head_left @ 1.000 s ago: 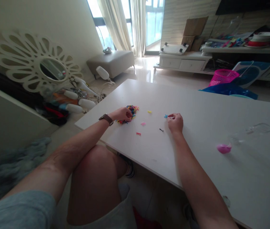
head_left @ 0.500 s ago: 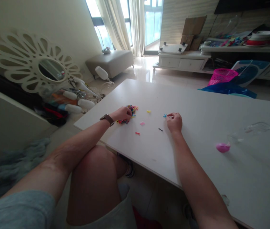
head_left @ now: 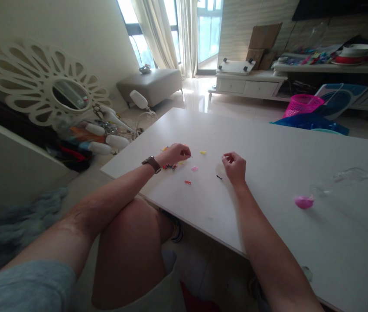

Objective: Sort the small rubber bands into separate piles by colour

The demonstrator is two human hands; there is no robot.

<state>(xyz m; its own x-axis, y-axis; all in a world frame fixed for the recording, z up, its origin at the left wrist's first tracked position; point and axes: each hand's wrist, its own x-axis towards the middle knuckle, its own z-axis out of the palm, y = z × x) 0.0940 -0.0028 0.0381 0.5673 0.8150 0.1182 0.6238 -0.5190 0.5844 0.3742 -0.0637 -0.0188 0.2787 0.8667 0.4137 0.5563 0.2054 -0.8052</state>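
My left hand, a watch on its wrist, is pinched just above the table, in front of a pile of small colourful pieces that it partly covers. Whatever is at its fingertips is too small to name. To the right, my right hand is closed with thumb and fingertips together; what they hold cannot be made out. Between the hands lie a yellow piece and a pink piece. Nearer me are a red piece and a thin black piece.
The white table stretches before me. On its right side lie a pink-purple pouch-like thing and a clear plastic container. Beyond the table stand a pink basket and a low white cabinet.
My left hand has moved right, off the pile. My right hand has shifted slightly left and up, and the blue pieces at its fingertips no longer show.
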